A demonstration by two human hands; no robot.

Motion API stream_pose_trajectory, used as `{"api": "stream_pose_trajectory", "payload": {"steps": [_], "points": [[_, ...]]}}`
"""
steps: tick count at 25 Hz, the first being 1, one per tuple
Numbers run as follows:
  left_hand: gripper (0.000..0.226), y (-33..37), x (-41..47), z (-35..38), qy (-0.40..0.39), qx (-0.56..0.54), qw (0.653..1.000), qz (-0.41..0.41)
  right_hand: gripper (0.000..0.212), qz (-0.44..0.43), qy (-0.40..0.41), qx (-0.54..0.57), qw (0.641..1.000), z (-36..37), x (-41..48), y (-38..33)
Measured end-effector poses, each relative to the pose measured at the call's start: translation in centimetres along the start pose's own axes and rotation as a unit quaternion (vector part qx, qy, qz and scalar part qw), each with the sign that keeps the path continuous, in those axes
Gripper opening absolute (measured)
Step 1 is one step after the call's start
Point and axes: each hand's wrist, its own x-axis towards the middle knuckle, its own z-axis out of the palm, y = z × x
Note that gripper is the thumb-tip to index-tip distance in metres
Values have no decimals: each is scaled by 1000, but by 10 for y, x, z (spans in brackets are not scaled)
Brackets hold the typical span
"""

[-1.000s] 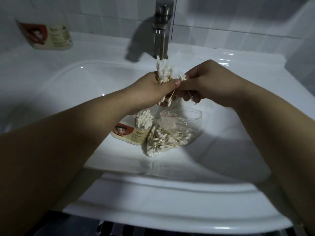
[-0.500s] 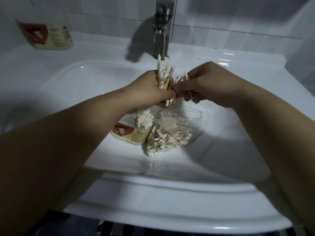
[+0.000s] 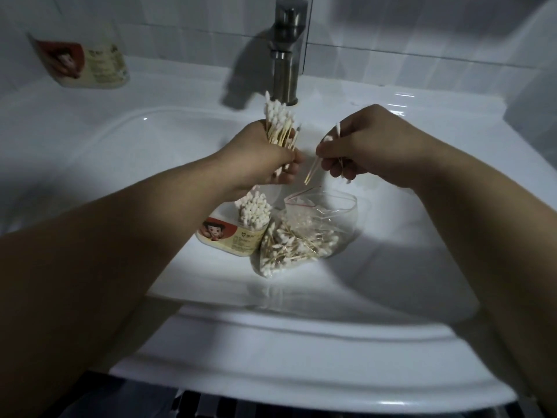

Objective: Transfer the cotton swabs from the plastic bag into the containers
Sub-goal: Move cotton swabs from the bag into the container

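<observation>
Sink [image 3: 301, 342] basin holds 1 plastic bag [image 3: 328, 224], mouth open on its far side, w/ loose swabs [image 3: 289, 248] inside lying jumbled, mostly flat. Touching the bag's left side: 1 container [image 3: 229, 239], leaning, packed w/ upright swabs [image 3: 254, 211], tips up. Above these, L hand [image 3: 265, 161] grips a thick bundle [image 3: 278, 122], long axis upright, tips toward faucet [image 3: 286, 55]. R hand [image 3: 361, 146], near but apart, pinches a few swabs [image 3: 313, 170], tilted, sticks pointing down-left. 2nd container [image 3: 87, 64] on far-left ledge. Total: 2 containers, 1 bag.
</observation>
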Motion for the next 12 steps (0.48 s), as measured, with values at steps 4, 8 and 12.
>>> {"api": "stream_pose_trajectory", "payload": {"steps": [4,8,12], "points": [[9,1,-2,2,2,14,999,-29,14,-7,-12,36,999,1,1,1],[33,1,-7,5,-53,12,998,-19,20,-11,-25,66,997,5,0,0],[35,3,-9,7,-61,-48,996,-42,20,-19,-41,40,998,8,0,0]]}}
